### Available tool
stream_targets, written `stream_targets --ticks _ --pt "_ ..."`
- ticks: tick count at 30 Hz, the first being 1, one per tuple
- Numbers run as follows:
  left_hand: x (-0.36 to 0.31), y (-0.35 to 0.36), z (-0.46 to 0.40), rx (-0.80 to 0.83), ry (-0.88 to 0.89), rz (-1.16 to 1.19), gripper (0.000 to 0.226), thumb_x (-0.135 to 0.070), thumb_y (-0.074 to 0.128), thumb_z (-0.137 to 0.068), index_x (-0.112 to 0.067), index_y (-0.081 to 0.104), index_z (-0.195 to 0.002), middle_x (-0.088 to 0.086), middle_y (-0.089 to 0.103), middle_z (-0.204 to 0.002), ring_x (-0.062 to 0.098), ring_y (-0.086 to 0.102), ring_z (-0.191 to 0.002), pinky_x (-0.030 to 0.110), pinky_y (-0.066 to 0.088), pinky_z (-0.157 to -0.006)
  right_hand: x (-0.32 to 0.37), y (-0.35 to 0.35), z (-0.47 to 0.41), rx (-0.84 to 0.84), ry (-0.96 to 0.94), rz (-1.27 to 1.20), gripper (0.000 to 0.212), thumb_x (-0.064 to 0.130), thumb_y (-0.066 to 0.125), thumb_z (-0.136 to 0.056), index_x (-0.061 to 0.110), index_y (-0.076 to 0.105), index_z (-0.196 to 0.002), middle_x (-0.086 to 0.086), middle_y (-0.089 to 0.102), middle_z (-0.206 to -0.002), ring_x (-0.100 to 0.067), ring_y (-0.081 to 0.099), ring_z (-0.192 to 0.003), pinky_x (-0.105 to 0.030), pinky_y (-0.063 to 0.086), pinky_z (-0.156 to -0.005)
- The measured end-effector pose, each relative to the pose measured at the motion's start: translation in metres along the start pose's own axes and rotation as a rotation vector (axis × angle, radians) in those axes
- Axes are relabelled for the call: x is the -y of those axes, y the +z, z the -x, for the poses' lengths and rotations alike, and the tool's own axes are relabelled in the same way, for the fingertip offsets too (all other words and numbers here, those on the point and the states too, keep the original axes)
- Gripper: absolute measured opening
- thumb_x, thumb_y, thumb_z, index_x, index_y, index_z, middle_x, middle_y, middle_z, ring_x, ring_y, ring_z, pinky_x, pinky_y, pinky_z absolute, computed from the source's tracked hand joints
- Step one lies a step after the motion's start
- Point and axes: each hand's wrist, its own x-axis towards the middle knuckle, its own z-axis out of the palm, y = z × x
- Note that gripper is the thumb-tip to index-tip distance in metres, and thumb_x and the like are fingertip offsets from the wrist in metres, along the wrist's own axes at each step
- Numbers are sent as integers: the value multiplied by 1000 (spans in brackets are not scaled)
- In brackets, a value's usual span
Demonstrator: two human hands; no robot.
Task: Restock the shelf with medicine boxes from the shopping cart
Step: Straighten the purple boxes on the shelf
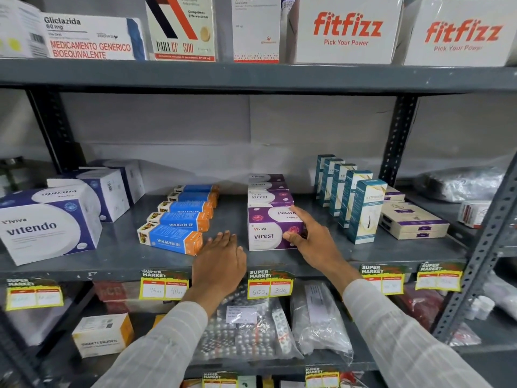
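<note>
Right grip: right hand (310, 236) clamped on the front Virest box (272, 229), thumb pressed on the front face near its lower right corner, fingers laid over the top right edge.
Box position: front of the purple-and-white row, standing on the middle shelf (235, 257), close to the shelf's front edge, more Virest boxes (269, 191) lined up behind it.
Left grip: left hand (221, 263) open and flat, fingers together, palm down, holding nothing, over the bare shelf just left of the box, not touching it.
Left neighbours: blue-and-orange Vivalyn EF boxes (179, 222) in a slanted row, the nearest one just beside the left fingertips.
Right neighbours: tall teal boxes (361, 211) standing upright in a row.
Shelf edge: yellow price tag (270, 284) under the box.
</note>
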Motion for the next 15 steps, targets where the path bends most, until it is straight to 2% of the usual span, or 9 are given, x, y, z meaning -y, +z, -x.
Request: stream_targets --ticks 2,4,6,7,9,12,13,14,15 --pt "0 -3 1 2 -9 76 65 -41 16 -101 -11 45 -151 8 43 -160 20 37 -150 38 24 -126 1 0 2 7 -1 -1 76 36 69 -95 32 27 -159 0 54 -143 -15 54 -124 -33 55 -100" --pt "0 -14 6 -24 -21 224 56 -36 26 -105 -12 45 -151 7 45 -159 19 38 -149 35 27 -124 3 1 6 3 -9 -28 88 40 70 -93 34 15 -162 7 52 -143 -13 54 -126 -36 53 -105" --pt "5 -33 17 -115 -7 357 50 -31 35 -104 -13 49 -149 5 51 -154 17 44 -145 34 35 -119 8 3 12 -82 -53 -29 94 44 69 -93 33 8 -163 11 48 -146 -8 48 -131 -36 45 -110" --pt "10 -44 24 -174 4 398 50 -31 36 -102 -15 52 -147 4 55 -150 16 48 -142 33 39 -116 12 6 15 -164 -81 -2 92 44 68 -94 32 9 -163 8 46 -152 -9 45 -135 -35 40 -110" --pt "32 -63 38 -282 2 446 51 -31 38 -97 -19 58 -143 1 62 -143 16 59 -131 32 48 -106 26 14 21 -356 -113 40 83 37 65 -98 29 13 -162 1 43 -157 -10 43 -139 -29 36 -110" --pt "92 -80 52 -365 -63 409 49 -27 40 -97 -20 60 -141 3 68 -135 27 73 -99 31 55 -81 60 37 27 -526 -216 19 66 16 62 -99 22 30 -157 5 48 -143 4 47 -123 -2 36 -98" --pt "117 -80 55 -365 -96 372 47 -24 41 -98 -19 60 -141 6 70 -133 29 73 -93 32 56 -77 73 48 26 -543 -290 33 61 10 61 -97 18 38 -153 4 50 -139 2 50 -120 0 35 -97" --pt "141 -79 58 -350 -133 332 45 -21 43 -99 -18 60 -141 10 70 -132 32 73 -98 36 56 -80 85 61 26 -528 -375 60 55 7 61 -95 14 46 -147 0 54 -137 -5 53 -121 -3 36 -102" --pt "163 -75 60 -324 -180 296 43 -19 45 -100 -17 59 -140 13 68 -134 35 71 -108 42 56 -87 94 77 24 -473 -450 92 50 6 62 -93 12 53 -142 -2 59 -135 -12 56 -121 -13 40 -107"
